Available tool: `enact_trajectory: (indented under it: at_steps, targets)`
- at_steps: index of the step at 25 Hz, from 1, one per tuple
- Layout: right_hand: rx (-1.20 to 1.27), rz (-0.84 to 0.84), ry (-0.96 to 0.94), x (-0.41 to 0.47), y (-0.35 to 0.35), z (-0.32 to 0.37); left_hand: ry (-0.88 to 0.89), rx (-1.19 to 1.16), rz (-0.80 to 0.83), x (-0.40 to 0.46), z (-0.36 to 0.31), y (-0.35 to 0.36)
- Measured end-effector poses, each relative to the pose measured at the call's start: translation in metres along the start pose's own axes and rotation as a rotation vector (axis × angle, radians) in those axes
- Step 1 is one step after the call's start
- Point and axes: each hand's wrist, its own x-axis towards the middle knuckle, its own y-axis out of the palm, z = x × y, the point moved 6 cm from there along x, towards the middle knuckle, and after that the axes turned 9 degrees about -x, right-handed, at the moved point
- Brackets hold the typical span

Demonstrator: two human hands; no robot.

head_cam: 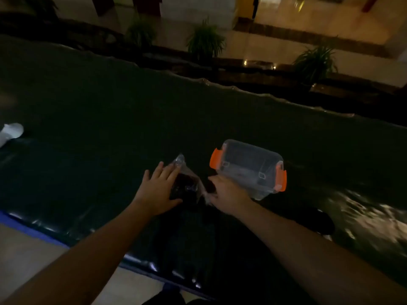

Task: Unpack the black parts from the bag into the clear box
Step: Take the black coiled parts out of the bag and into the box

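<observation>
One clear box (pixel 248 168) stands on the dark, glossy tabletop (pixel 88 119), and everything else is placed from it. It is a single lidded tub with two orange latches (pixel 215 159), one on its left end and one on its right end; its long axis runs from upper left to lower right, so the left latch sits a little farther from the person than the right one. The lid looks to be on, though the dim light makes that hard to confirm.

One clear plastic bag (pixel 187 179) lies just left of the box, apart from it. Its twisted neck points up and away from the person, and its wider end, dark with black parts (pixel 185 187), points back toward the near edge. The parts are a blurred dark mass and cannot be counted.

Two bare hands are in view. The left hand (pixel 157 190), left of the bag and farthest from the box, is spread wide with its fingers laid flat against the bag's left side. The right hand (pixel 229 194) sits between bag and box, at the box's near left corner, pinching the bag's lower right edge.

Three potted plants (pixel 206 40) stand well beyond the box, past the far edge of the tabletop. One white object (pixel 11 132) lies far to the left.
</observation>
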Motion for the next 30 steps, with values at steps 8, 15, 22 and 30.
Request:
enact_trajectory:
  at_steps: [8, 15, 22, 30]
  targets:
    - [0.071, 0.262, 0.274, 0.018, 0.071, -0.004, 0.096, -0.061, 0.052, 0.02, 0.025, 0.03]
    - [0.155, 0.15, 0.226, 0.012, 0.028, 0.009, 0.144, -0.162, 0.074, 0.031, 0.034, 0.013]
    - [0.138, -0.004, -0.027, 0.021, -0.064, 0.057, 0.263, -0.508, -0.148, 0.017, 0.015, -0.043]
    - [0.151, 0.05, -0.089, 0.023, -0.096, 0.071, 0.33, -0.765, -0.152, -0.006, -0.019, -0.058]
